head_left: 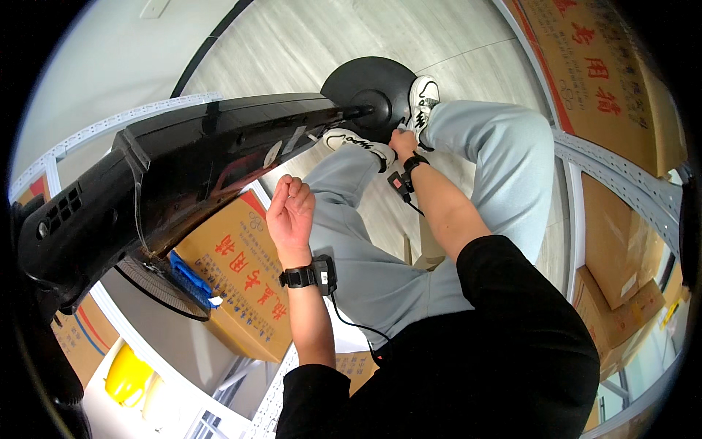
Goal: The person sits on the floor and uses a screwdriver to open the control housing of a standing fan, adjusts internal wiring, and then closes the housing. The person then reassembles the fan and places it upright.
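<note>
A large black stand fan [234,135] leans across the left side, with its round black base [369,80] on the floor between my shoes. My right hand [401,143] reaches down to the near edge of that base, its fingers closed. A small pale scrap shows at the fingertips, too small to name. Beside the fan's glossy body, my left hand [289,212] is raised, palm up and fingers curled in, with nothing visible in it. Both wrists carry a black strap with a small box and a cable.
Metal shelving [621,172] with cardboard boxes [585,73] stands on the right. Another cardboard box [234,271] sits under the fan, near a round mesh grille [157,285] and a blue item [191,278]. A yellow helmet-like object [128,377] lies at lower left.
</note>
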Motion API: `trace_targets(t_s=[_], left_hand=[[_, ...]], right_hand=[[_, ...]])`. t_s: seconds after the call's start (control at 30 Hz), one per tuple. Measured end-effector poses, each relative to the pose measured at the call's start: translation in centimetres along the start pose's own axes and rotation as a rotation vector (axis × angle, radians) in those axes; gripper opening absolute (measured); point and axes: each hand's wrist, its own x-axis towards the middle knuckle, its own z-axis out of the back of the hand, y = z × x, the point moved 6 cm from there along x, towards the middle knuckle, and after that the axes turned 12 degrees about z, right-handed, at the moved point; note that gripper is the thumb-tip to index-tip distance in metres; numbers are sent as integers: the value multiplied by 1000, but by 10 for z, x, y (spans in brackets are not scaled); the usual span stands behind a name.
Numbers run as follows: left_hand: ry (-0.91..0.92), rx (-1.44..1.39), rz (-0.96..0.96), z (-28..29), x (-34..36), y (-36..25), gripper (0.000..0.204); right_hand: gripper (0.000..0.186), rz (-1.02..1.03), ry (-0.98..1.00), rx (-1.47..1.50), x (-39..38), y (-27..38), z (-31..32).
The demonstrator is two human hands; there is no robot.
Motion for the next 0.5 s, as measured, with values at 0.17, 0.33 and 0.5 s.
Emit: trace_targets(t_s=[0.17, 0.33, 0.5], left_hand=[[21, 35, 9, -10, 6, 4, 19], [-16, 92, -13, -2, -4, 1, 17], [-61, 184, 44, 8, 0, 10, 19]], right_hand=[[46, 104, -112, -64, -6, 10, 14], [50, 231, 165, 19, -61, 45, 39], [43, 341, 279, -59, -141, 121, 102]])
